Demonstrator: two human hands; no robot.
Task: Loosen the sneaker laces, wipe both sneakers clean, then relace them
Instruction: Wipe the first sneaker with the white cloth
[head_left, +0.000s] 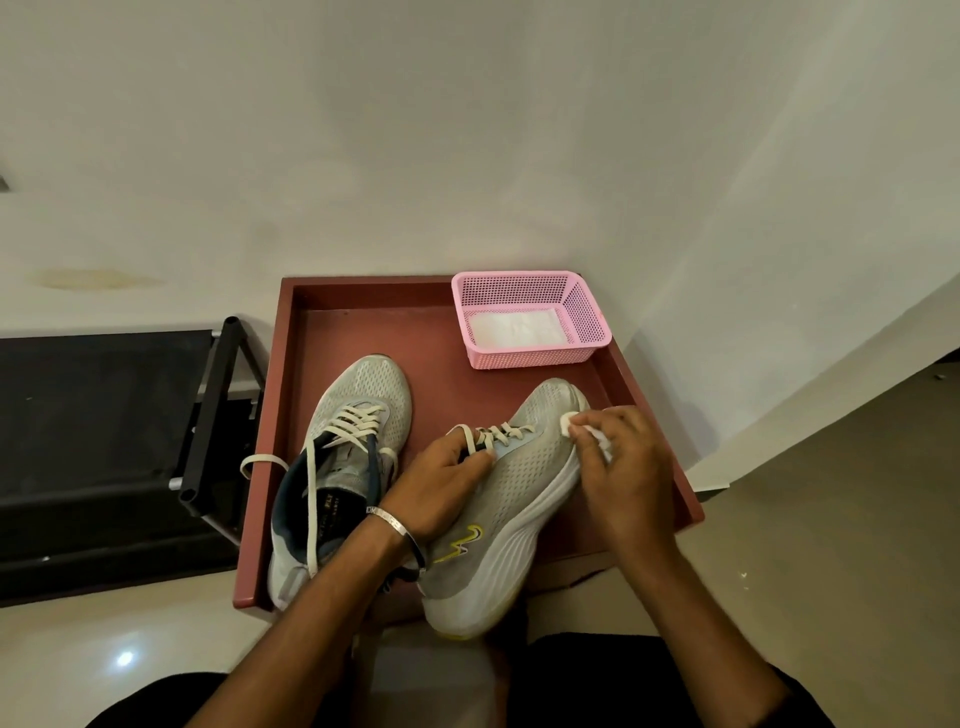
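Grey mesh, white sole: right-hand sneaker (511, 499) being tilted on its side on the reddish-brown tray (363, 332), heel toward the camera, toe pointing at the pink plastic basket (530, 318). Being steadied by the left hand (441, 488), fingers curled over the tongue and the cream laces (493, 434), thumb lying on the upper. Being rubbed near the toe by the right hand (618, 467), fingers bent and pinching a small white wipe (571, 421) against the mesh (most of the wipe hidden under the fingers).

Standing upright just beside it on the tray, the other sneaker (337, 467), its laces (311, 493) slack, one long end trailing down past the heel and a loop hanging over the tray edge. Lying flat in the basket, a stack of white wipes (514, 327). Circling the left wrist, a metal bangle (397, 535). Beyond the tray on the left, a black rack (208, 415).

Judging the progress: loosening looking finished on the left sneaker; on the tilted one the laces still crossing through the eyelets, how slack being hard to tell. Wiping now going on at the first shoe, toe area only. Remaining, probably: the rest of this upper and the sole edge, the whole second sneaker, then relacing of both. Roughly the early middle of the job.
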